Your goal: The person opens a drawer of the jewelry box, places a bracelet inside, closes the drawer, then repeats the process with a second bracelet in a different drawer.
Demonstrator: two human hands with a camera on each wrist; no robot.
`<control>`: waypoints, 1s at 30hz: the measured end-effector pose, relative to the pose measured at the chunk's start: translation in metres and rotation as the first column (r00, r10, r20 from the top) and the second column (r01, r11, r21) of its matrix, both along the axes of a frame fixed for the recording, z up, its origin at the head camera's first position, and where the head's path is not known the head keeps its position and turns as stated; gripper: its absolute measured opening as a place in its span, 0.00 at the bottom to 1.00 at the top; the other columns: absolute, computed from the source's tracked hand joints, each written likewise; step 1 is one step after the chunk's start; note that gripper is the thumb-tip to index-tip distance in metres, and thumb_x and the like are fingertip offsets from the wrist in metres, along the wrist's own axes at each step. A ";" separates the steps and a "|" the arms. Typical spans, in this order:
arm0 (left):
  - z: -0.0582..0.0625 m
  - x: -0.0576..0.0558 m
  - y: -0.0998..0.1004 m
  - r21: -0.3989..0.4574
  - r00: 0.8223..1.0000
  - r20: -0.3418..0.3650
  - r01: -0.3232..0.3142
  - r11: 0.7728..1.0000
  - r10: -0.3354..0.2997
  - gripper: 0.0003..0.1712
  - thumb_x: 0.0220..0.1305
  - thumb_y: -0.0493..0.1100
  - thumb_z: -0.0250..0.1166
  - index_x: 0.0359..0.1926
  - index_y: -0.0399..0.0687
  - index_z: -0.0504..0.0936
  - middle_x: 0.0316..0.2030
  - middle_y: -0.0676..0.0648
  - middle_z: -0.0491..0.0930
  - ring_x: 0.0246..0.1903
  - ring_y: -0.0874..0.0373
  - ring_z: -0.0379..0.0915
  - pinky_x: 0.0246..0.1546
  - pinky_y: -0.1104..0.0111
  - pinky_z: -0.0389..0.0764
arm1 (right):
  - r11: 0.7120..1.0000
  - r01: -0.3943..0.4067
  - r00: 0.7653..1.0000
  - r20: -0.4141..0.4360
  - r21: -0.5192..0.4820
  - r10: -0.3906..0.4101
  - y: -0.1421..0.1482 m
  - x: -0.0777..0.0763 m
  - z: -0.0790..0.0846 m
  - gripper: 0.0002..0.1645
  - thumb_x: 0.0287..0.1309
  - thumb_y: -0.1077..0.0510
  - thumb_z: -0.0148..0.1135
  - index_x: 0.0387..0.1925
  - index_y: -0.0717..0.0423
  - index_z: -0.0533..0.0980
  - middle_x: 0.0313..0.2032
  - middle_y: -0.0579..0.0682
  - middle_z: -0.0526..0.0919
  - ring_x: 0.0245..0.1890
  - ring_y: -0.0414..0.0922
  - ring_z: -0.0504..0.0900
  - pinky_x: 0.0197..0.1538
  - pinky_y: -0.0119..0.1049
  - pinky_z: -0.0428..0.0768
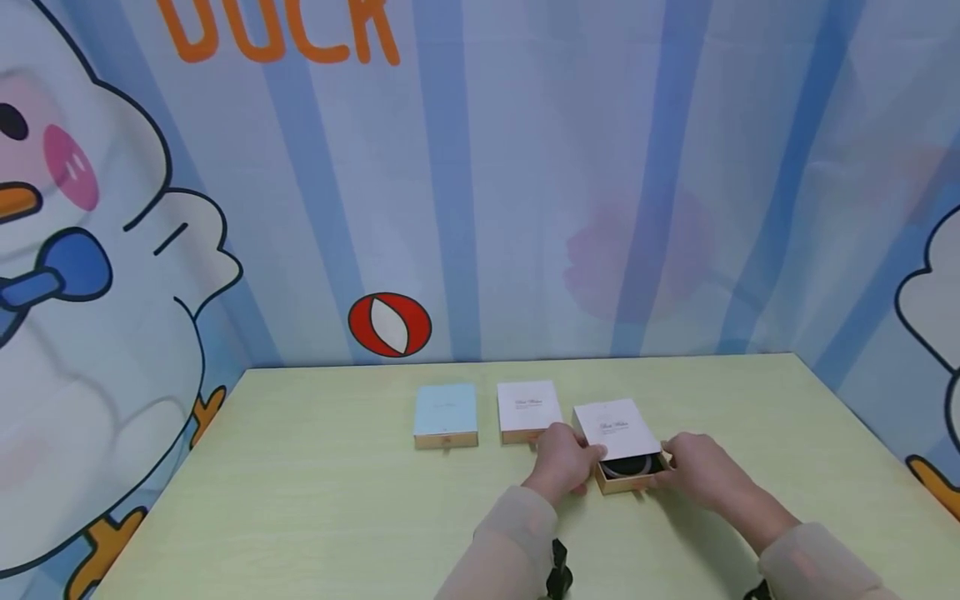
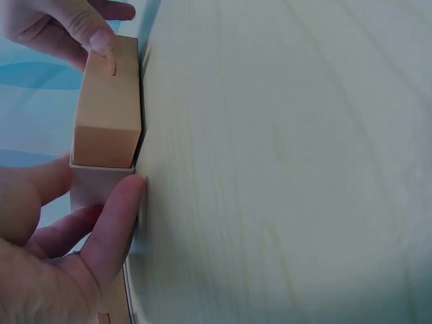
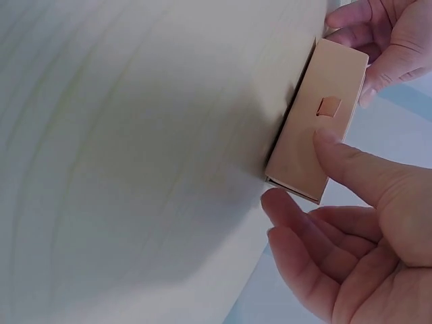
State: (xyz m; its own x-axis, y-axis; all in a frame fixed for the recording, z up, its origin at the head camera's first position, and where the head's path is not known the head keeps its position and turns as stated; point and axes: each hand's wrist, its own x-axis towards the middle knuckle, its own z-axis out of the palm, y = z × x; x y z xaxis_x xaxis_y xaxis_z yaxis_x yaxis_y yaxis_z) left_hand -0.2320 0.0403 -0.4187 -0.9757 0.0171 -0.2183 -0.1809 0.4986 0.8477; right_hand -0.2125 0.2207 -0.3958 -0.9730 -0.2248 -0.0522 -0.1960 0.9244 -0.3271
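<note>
A small drawer box with a white printed sleeve (image 1: 617, 427) stands at the right of the table, its tan drawer (image 1: 628, 483) partly out. Inside the drawer, a rounded grey rim (image 1: 636, 469) shows against black; the rest lies under the sleeve. My left hand (image 1: 561, 460) grips the sleeve by its sides, thumb and fingers on opposite faces. At the drawer's right end is my right hand (image 1: 701, 471). Its thumb (image 3: 344, 155) presses the drawer front just beside the small pull tab (image 3: 329, 106), while its curled fingers lie by the box's corner.
Another white-topped box (image 1: 528, 406) stands just left of the held one, close to my left hand. Farther left is a light blue box (image 1: 446, 410). All are on a pale wood-grain table (image 1: 315, 500). A printed blue cloth (image 1: 525, 167) hangs behind the table.
</note>
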 end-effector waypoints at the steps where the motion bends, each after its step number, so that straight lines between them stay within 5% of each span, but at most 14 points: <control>1: 0.000 0.000 0.000 -0.004 1.000 0.000 0.000 1.000 0.000 0.11 0.58 0.45 0.68 0.31 0.41 0.83 0.22 0.49 0.74 0.12 0.55 0.74 0.16 0.71 0.70 | 1.000 -0.005 1.000 -0.002 -0.002 0.005 0.000 0.000 0.000 0.18 0.45 0.55 0.73 0.32 0.67 0.80 0.22 0.48 0.79 0.21 0.41 0.69 0.25 0.34 0.68; 7: -0.001 0.000 0.001 -0.011 1.000 0.002 -0.002 1.000 0.002 0.10 0.58 0.45 0.68 0.30 0.42 0.83 0.21 0.49 0.74 0.12 0.55 0.74 0.16 0.71 0.69 | 1.000 -0.018 1.000 -0.009 -0.002 0.018 0.000 -0.001 0.000 0.19 0.45 0.56 0.73 0.36 0.67 0.82 0.28 0.52 0.83 0.24 0.43 0.68 0.27 0.34 0.66; 17: -0.001 -0.001 0.002 -0.026 1.000 -0.005 -0.008 1.000 0.008 0.10 0.58 0.45 0.68 0.30 0.41 0.83 0.23 0.50 0.75 0.10 0.57 0.71 0.14 0.71 0.69 | 1.000 -0.021 0.998 -0.056 0.005 0.021 -0.001 -0.002 -0.002 0.12 0.49 0.57 0.70 0.20 0.58 0.76 0.14 0.44 0.67 0.17 0.40 0.62 0.22 0.31 0.61; 30: 0.001 -0.002 0.003 -0.004 1.000 0.027 -0.011 1.000 0.011 0.10 0.58 0.45 0.68 0.31 0.41 0.82 0.22 0.50 0.74 0.10 0.58 0.67 0.13 0.72 0.66 | 0.999 0.012 0.997 -0.072 0.052 -0.008 -0.006 -0.001 -0.001 0.12 0.50 0.56 0.69 0.21 0.58 0.78 0.17 0.46 0.72 0.18 0.41 0.64 0.24 0.33 0.63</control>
State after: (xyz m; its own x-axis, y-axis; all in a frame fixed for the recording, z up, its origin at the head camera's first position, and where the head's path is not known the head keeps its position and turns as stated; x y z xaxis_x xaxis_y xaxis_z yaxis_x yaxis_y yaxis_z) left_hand -0.2339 0.0437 -0.4174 -0.9695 0.0054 -0.2450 -0.2097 0.4993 0.8407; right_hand -0.2140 0.2146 -0.3968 -0.9768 -0.2139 0.0063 -0.2080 0.9419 -0.2637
